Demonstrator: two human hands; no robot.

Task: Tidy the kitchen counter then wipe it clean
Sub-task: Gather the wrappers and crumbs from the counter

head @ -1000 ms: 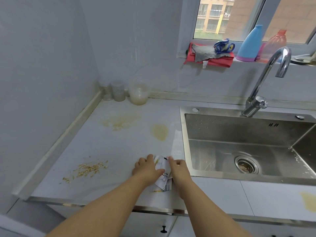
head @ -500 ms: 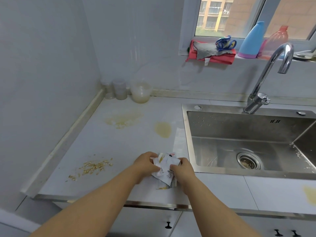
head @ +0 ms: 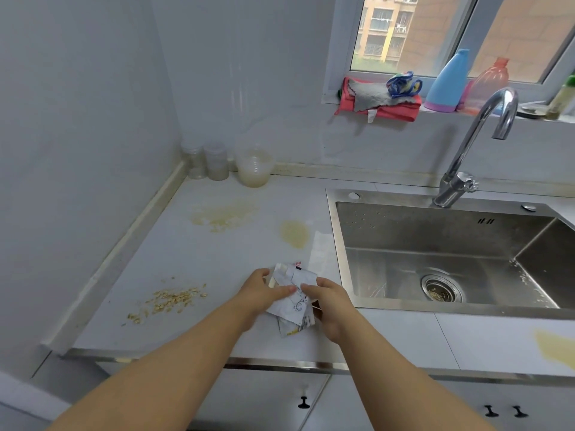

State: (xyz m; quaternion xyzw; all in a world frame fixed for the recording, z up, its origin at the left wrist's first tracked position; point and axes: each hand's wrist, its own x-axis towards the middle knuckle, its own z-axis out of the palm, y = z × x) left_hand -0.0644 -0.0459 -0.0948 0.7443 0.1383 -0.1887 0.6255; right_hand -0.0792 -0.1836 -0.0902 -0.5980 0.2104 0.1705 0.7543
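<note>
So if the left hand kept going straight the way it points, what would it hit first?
The left hand pinches the crumpled wrappers, so those come first; pushing on rightward, it would probably meet the right hand gripping their other side, though depth is hard to judge.

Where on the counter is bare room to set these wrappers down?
Bare: the middle, between the grain scatter, the smeared stain and the round stain; also the strip in front of the sink, short of the far-right stain. Crowded: the back corner with jars.
</note>
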